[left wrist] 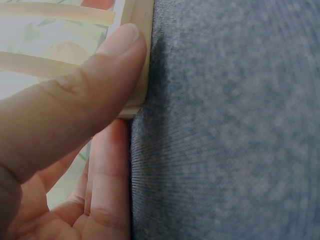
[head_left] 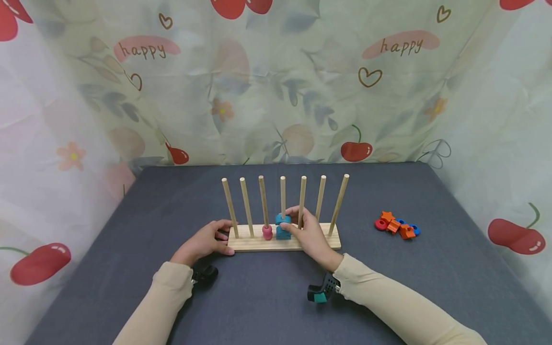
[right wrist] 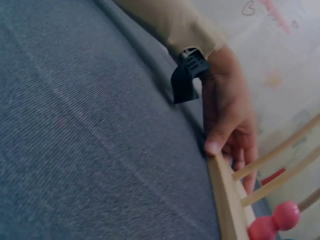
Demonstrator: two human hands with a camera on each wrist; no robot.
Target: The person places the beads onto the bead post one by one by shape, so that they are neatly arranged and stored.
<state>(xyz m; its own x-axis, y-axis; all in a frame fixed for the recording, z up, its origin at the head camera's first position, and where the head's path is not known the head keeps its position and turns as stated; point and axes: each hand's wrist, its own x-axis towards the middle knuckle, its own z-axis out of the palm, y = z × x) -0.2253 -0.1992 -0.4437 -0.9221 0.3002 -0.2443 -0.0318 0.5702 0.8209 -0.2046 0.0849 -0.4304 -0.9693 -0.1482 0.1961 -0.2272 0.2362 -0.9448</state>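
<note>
Left hand [head_left: 208,242] grips the wooden rack [head_left: 263,247] by its left end, midway between the side edges of the desk [head_left: 258,297], presumably bracing it, while right hand [head_left: 311,235] seemingly pinches the upper blue bead [head_left: 282,219] around the fourth peg [head_left: 282,191], far fingertips hidden.

left "happy" [head_left: 142,49] | right "happy" [head_left: 401,46] | on pink patches [head_left: 172,47], patterned curtain [head_left: 276,103]

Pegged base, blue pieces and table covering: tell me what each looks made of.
Pegged base: likely wood, bare and matte, from its pale tan colour. Blue pieces: painted wood or plastic; their even, opaque colour leaves it open. Table covering: probably fabric, matte, given its fine ribbed texture close up.
</note>
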